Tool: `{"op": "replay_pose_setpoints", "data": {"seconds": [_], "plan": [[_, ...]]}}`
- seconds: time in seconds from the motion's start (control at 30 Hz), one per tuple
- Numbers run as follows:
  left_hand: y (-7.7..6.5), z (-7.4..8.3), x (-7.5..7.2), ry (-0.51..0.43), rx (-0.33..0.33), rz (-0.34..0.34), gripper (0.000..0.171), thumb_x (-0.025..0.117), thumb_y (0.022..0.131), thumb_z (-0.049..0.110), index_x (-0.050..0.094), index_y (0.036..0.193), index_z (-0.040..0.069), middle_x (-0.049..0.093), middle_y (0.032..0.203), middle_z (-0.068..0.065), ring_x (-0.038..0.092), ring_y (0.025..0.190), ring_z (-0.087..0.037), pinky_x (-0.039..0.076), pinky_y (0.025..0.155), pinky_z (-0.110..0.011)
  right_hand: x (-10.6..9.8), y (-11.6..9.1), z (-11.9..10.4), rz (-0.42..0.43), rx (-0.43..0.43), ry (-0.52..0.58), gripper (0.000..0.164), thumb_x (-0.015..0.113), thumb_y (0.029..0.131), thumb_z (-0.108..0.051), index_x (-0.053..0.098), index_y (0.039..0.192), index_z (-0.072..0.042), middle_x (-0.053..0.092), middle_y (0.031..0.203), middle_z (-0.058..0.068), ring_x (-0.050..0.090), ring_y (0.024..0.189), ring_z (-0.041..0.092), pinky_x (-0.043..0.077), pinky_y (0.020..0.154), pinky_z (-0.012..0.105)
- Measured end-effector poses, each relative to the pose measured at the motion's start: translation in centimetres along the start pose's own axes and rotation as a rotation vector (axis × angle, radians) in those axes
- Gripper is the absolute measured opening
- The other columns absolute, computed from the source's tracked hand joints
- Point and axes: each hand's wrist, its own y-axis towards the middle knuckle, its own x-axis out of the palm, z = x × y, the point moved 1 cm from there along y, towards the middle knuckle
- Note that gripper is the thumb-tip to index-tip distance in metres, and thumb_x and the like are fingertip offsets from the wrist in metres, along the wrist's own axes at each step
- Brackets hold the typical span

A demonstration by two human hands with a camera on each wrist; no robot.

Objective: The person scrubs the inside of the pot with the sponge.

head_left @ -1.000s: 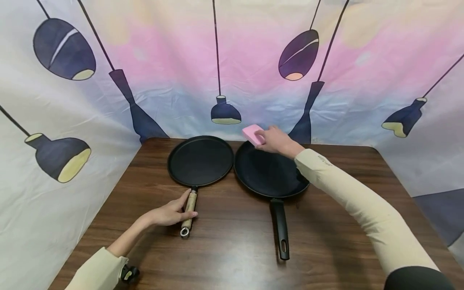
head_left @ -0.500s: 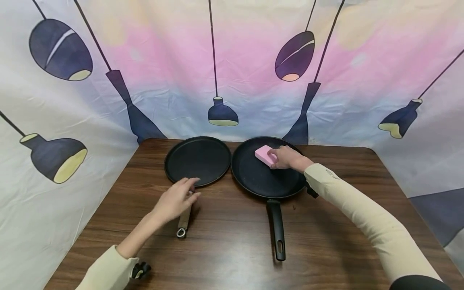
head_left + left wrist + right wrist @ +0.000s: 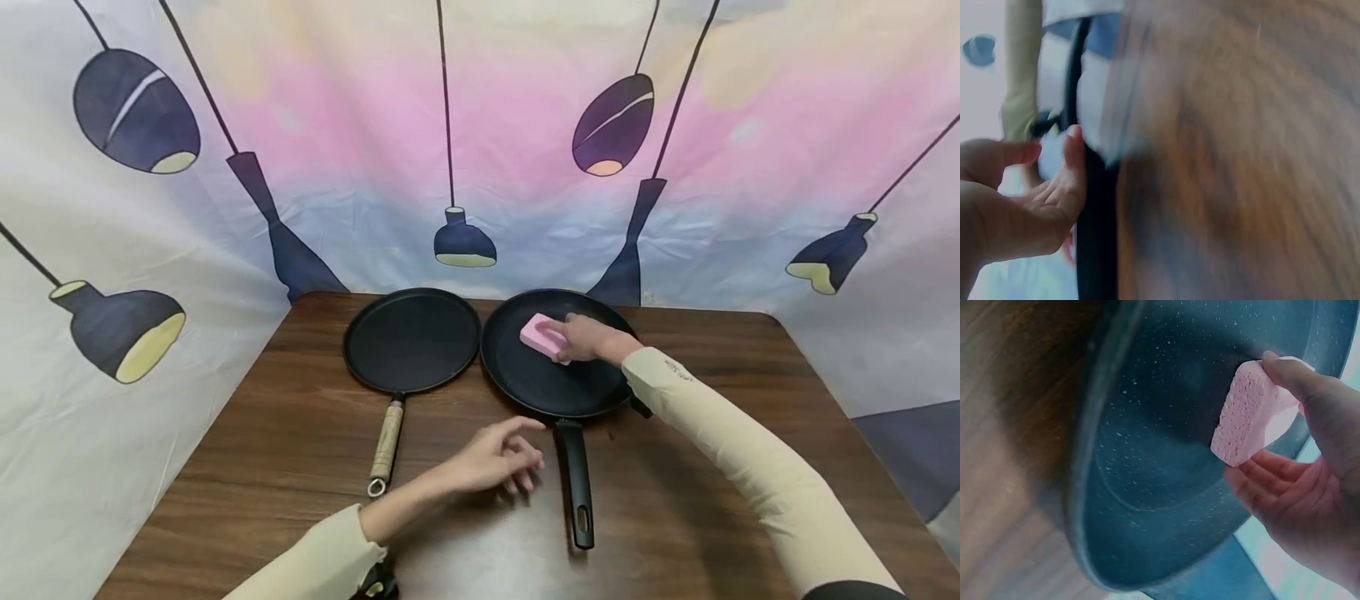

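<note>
In the head view, my right hand [image 3: 590, 337] pinches a pink sponge [image 3: 542, 335] over the inside of the right-hand black frying pan [image 3: 517, 383]. The right wrist view shows the sponge's porous side [image 3: 1241, 415] between thumb and fingers, and small pale specks or drops on the pan's surface [image 3: 1147, 456]. My left hand [image 3: 491, 458] hangs above the table just left of that pan's black handle [image 3: 576, 483], its fingers loosely bent and holding nothing. In the left wrist view the left hand [image 3: 1029, 206] appears beside the dark handle [image 3: 1097, 231]; much there is blurred.
A flat black griddle pan [image 3: 412, 342] with a wooden handle [image 3: 387, 442] lies to the left, close beside the frying pan. Both rest on a brown wooden table [image 3: 300, 442]. A cloth backdrop [image 3: 360, 150] printed with lamps hangs behind the table.
My left hand has let go of the griddle pan's wooden handle and moved right, towards the black handle. The right hand has lowered the sponge from the far rim into the frying pan.
</note>
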Motion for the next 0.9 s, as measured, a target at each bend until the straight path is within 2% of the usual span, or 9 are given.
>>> {"op": "replay_pose_setpoints", "data": {"seconds": [0.07, 0.13, 0.23, 0.37, 0.47, 0.5, 0.63, 0.73, 0.9], "plan": [[0.7, 0.0, 1.3, -0.115, -0.068, -0.010, 0.041, 0.059, 0.104, 0.011, 0.050, 0.143, 0.003, 0.073, 0.109, -0.028, 0.071, 0.070, -0.012, 0.059, 0.059, -0.027, 0.2, -0.2, -0.2, -0.018, -0.025, -0.045, 0.071, 0.068, 0.100, -0.032, 0.034, 0.161, -0.020, 0.054, 0.133, 0.028, 0.061, 0.098, 0.031, 0.052, 0.093, 0.046], [1.2, 0.1, 2.2, -0.207, -0.139, -0.023, 0.040, 0.060, 0.104, 0.014, 0.051, 0.143, 0.008, 0.073, 0.109, -0.023, 0.072, 0.072, -0.013, 0.058, 0.059, -0.024, 0.2, -0.3, -0.5, -0.015, -0.039, -0.090, 0.069, 0.068, 0.099, -0.033, 0.036, 0.160, -0.022, 0.055, 0.130, 0.027, 0.060, 0.100, 0.031, 0.051, 0.096, 0.047], [1.9, 0.4, 2.9, -0.259, -0.202, -0.063, 0.044, 0.062, 0.103, 0.017, 0.048, 0.145, 0.016, 0.073, 0.109, -0.013, 0.076, 0.080, -0.026, 0.060, 0.061, -0.028, -0.2, -0.3, -0.9, -0.016, -0.018, -0.108, 0.068, 0.069, 0.098, -0.033, 0.039, 0.159, -0.025, 0.055, 0.130, 0.024, 0.054, 0.107, 0.033, 0.043, 0.099, 0.050], [2.5, 0.8, 3.8, -0.250, -0.206, -0.119, 0.053, 0.064, 0.101, 0.013, 0.042, 0.149, 0.016, 0.070, 0.100, -0.007, 0.075, 0.082, -0.029, 0.062, 0.065, -0.033, -1.1, 0.4, -1.4, -0.033, 0.010, -0.133, 0.066, 0.070, 0.098, -0.030, 0.040, 0.158, -0.028, 0.052, 0.136, 0.023, 0.047, 0.113, 0.035, 0.035, 0.097, 0.052], [2.9, 0.8, 4.6, -0.266, -0.196, -0.137, 0.054, 0.063, 0.101, 0.009, 0.041, 0.150, 0.015, 0.072, 0.099, -0.012, 0.072, 0.079, -0.021, 0.062, 0.064, -0.031, -1.9, 1.0, -1.7, -0.037, 0.035, -0.140, 0.066, 0.072, 0.097, -0.027, 0.042, 0.156, -0.029, 0.049, 0.141, 0.024, 0.043, 0.119, 0.039, 0.032, 0.102, 0.054], [3.0, 0.8, 4.9, -0.278, -0.198, -0.144, 0.053, 0.062, 0.101, 0.009, 0.041, 0.150, 0.015, 0.073, 0.102, -0.015, 0.073, 0.079, -0.022, 0.061, 0.063, -0.029, -2.1, 1.2, -1.7, -0.038, 0.047, -0.145, 0.066, 0.072, 0.097, -0.027, 0.042, 0.156, -0.029, 0.047, 0.143, 0.025, 0.042, 0.124, 0.041, 0.030, 0.106, 0.056], [3.1, 0.7, 5.5, -0.366, -0.216, -0.190, 0.051, 0.056, 0.105, 0.009, 0.036, 0.151, 0.018, 0.072, 0.119, -0.027, 0.076, 0.094, -0.041, 0.058, 0.059, -0.022, -2.3, 1.8, -1.1, -0.006, 0.115, -0.164, 0.067, 0.073, 0.096, -0.027, 0.043, 0.156, -0.028, 0.043, 0.148, 0.029, 0.036, 0.138, 0.047, 0.025, 0.116, 0.061], [3.0, 0.7, 5.7, -0.425, -0.232, -0.198, 0.050, 0.054, 0.106, 0.009, 0.034, 0.151, 0.017, 0.070, 0.119, -0.028, 0.070, 0.103, -0.052, 0.060, 0.061, -0.027, -2.1, 2.0, -0.5, 0.036, 0.155, -0.208, 0.067, 0.075, 0.095, -0.028, 0.045, 0.155, -0.028, 0.048, 0.146, 0.029, 0.038, 0.138, 0.047, 0.025, 0.117, 0.061], [3.1, 0.8, 5.9, -0.427, -0.233, -0.172, 0.050, 0.056, 0.105, 0.008, 0.036, 0.150, 0.016, 0.071, 0.113, -0.024, 0.069, 0.102, -0.054, 0.063, 0.065, -0.034, -1.8, 1.9, 0.1, 0.122, 0.180, -0.360, 0.069, 0.079, 0.091, -0.036, 0.049, 0.152, -0.031, 0.059, 0.132, 0.025, 0.046, 0.128, 0.042, 0.032, 0.113, 0.057]]}}
